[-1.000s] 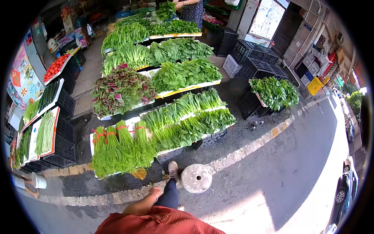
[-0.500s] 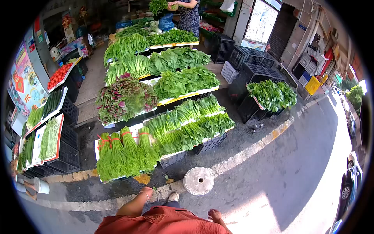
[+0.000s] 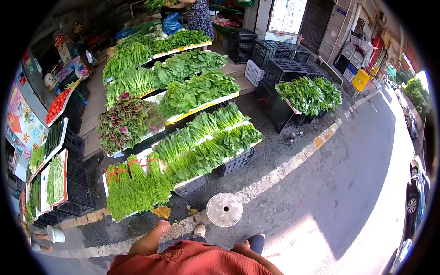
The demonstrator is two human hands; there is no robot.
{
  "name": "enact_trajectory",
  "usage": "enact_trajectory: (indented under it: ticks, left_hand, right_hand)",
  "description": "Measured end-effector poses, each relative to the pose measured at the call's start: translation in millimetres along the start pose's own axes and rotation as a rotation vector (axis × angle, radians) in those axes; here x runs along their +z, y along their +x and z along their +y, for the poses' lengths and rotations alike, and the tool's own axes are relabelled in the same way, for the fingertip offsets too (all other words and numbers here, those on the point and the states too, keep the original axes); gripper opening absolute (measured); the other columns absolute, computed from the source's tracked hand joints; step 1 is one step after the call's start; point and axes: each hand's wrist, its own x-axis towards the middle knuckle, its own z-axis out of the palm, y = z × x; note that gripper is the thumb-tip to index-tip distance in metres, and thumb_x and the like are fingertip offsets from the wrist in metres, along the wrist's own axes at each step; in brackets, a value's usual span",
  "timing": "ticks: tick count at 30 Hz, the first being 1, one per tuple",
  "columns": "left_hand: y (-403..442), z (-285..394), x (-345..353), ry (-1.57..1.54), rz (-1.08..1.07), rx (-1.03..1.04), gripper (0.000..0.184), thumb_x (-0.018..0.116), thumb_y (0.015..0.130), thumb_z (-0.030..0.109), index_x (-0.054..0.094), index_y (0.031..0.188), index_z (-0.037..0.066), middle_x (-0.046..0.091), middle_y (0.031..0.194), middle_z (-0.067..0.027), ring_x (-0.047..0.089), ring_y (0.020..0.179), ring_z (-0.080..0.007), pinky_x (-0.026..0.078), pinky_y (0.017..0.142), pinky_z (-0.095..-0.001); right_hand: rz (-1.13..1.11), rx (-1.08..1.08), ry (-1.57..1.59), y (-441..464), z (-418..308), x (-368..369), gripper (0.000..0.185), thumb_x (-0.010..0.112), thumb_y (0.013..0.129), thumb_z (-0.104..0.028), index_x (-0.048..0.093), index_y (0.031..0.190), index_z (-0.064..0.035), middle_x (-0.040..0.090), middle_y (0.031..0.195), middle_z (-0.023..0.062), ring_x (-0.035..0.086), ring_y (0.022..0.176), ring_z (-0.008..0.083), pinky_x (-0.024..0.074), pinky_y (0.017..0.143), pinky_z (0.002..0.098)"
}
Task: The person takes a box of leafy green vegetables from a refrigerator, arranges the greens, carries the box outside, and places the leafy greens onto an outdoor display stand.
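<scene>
My left hand point(image 3: 162, 225), with a thin bracelet at the wrist, hangs low in front of the red top. Nearest to it are leafy bunches point(image 3: 133, 195) tied with red bands, a gap apart from the hand. Down beside my thigh is my right hand point(image 3: 242, 247). Both hands are small and seen from above, so their finger shapes are unclear. No object shows in either. A round grey stone-like disc point(image 3: 224, 215) with a central hole lies ahead, between the hands' directions.
Trays of leafy greens point(image 3: 201, 94) and red-purple leaves point(image 3: 123, 123) stand ahead. Black crates point(image 3: 291, 71) and more greens point(image 3: 309, 96) are at the right. Tomatoes point(image 3: 58, 106) sit left. A person point(image 3: 199, 18) stands behind the stall; a kerb point(image 3: 284, 169) crosses the ground.
The stall has shifted left in view. My right hand, unseen at first, appeared out to the side and is now closer to my thigh. A shoe has stepped forward on the right.
</scene>
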Motion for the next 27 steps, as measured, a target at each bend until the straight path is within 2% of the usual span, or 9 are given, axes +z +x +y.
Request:
enact_trajectory:
  ticks: [8, 11, 14, 16, 18, 21, 23, 24, 27]
  left_hand:
    - [33, -4, 161, 0.388, 0.44, 0.282, 0.017, 0.046, 0.066, 0.014, 0.06, 0.067, 0.004, 0.058, 0.066, -0.0141, 0.057, 0.062, -0.0262, 0.044, 0.056, -0.0347]
    - [-26, 40, 266, 0.069, -0.098, -0.238, 0.02, 0.055, 0.07, 0.026, 0.056, 0.084, 0.013, 0.053, 0.067, -0.0066, 0.052, 0.059, -0.0185, 0.039, 0.042, -0.0327]
    - [-46, 104, 376, 0.399, -0.287, 0.494, 0.032, 0.056, 0.069, 0.022, 0.052, 0.097, 0.007, 0.058, 0.079, -0.0074, 0.054, 0.074, -0.0157, 0.043, 0.063, -0.0273]
    - [-123, 182, 416, 0.366, -0.299, 0.595, 0.027, 0.051, 0.075, 0.016, 0.051, 0.1, 0.005, 0.055, 0.09, -0.0076, 0.052, 0.082, -0.0134, 0.041, 0.073, -0.0243]
    - [-153, 221, 436, 0.322, -0.316, 0.637, 0.027, 0.051, 0.075, 0.017, 0.05, 0.1, 0.004, 0.055, 0.091, -0.0075, 0.052, 0.082, -0.0127, 0.041, 0.072, -0.0244]
    - [-140, 229, 453, 0.225, -0.364, 0.647, 0.028, 0.05, 0.077, 0.017, 0.049, 0.101, 0.004, 0.055, 0.091, -0.0067, 0.052, 0.082, -0.0118, 0.041, 0.071, -0.0238]
    - [-118, 211, 451, 0.251, -0.249, 0.607, 0.027, 0.052, 0.073, 0.018, 0.052, 0.097, 0.003, 0.056, 0.088, -0.0103, 0.054, 0.082, -0.0167, 0.041, 0.073, -0.0261]
    - [-105, 196, 446, 0.315, -0.181, 0.583, 0.028, 0.053, 0.073, 0.019, 0.053, 0.096, 0.004, 0.057, 0.089, -0.0104, 0.054, 0.082, -0.0171, 0.041, 0.073, -0.0259]
    - [-92, 154, 419, 0.343, -0.071, 0.504, 0.026, 0.056, 0.07, 0.021, 0.056, 0.09, 0.004, 0.058, 0.087, -0.0103, 0.054, 0.082, -0.0182, 0.042, 0.073, -0.0263]
  right_hand:
    - [-0.261, -0.093, 0.899, 2, 167, 11, 0.043, 0.034, 0.081, -0.039, 0.05, 0.098, -0.004, 0.053, 0.101, 0.0095, 0.05, 0.094, 0.0208, 0.0363, 0.079, 0.0324]
    - [-0.467, 0.015, 1.735, -6, 274, 49, 0.042, 0.032, 0.082, -0.038, 0.054, 0.088, -0.0032, 0.058, 0.09, 0.0124, 0.054, 0.087, 0.0189, 0.0367, 0.078, 0.0318]
    - [-0.052, 0.37, 1.3, -30, 373, 92, 0.035, 0.039, 0.078, -0.031, 0.058, 0.087, -0.0034, 0.06, 0.087, 0.0074, 0.054, 0.086, 0.0184, 0.0394, 0.073, 0.0326]
    - [0.013, 0.389, 0.313, 36, 480, 208, 0.026, 0.038, 0.08, -0.023, 0.055, 0.09, -0.0058, 0.059, 0.088, 0.0013, 0.054, 0.075, 0.0114, 0.0415, 0.07, 0.0263]
    - [0.133, 0.572, 0.366, 35, 531, 255, 0.02, 0.054, 0.069, -0.021, 0.06, 0.079, -0.005, 0.061, 0.076, 0.0068, 0.058, 0.069, 0.0162, 0.0439, 0.062, 0.027]
    - [-0.047, 0.864, 0.961, 47, 558, 271, 0.016, 0.053, 0.07, -0.019, 0.06, 0.074, -0.0044, 0.06, 0.069, 0.0043, 0.057, 0.061, 0.0124, 0.0441, 0.056, 0.0253]
    - [0.146, 0.734, 1.373, -74, 471, 130, 0.021, 0.041, 0.078, -0.015, 0.053, 0.084, 0.0008, 0.058, 0.08, 0.0129, 0.054, 0.067, 0.0213, 0.0451, 0.058, 0.035]
    - [0.257, 0.671, 1.567, -64, 461, 129, 0.016, 0.046, 0.071, -0.012, 0.055, 0.079, -0.0013, 0.058, 0.069, 0.0108, 0.051, 0.054, 0.0177, 0.0425, 0.05, 0.0299]
    - [0.248, 0.483, 1.681, -34, 414, 108, 0.025, 0.046, 0.073, -0.014, 0.051, 0.094, -0.0015, 0.057, 0.082, 0.0119, 0.053, 0.07, 0.0197, 0.0425, 0.056, 0.0325]
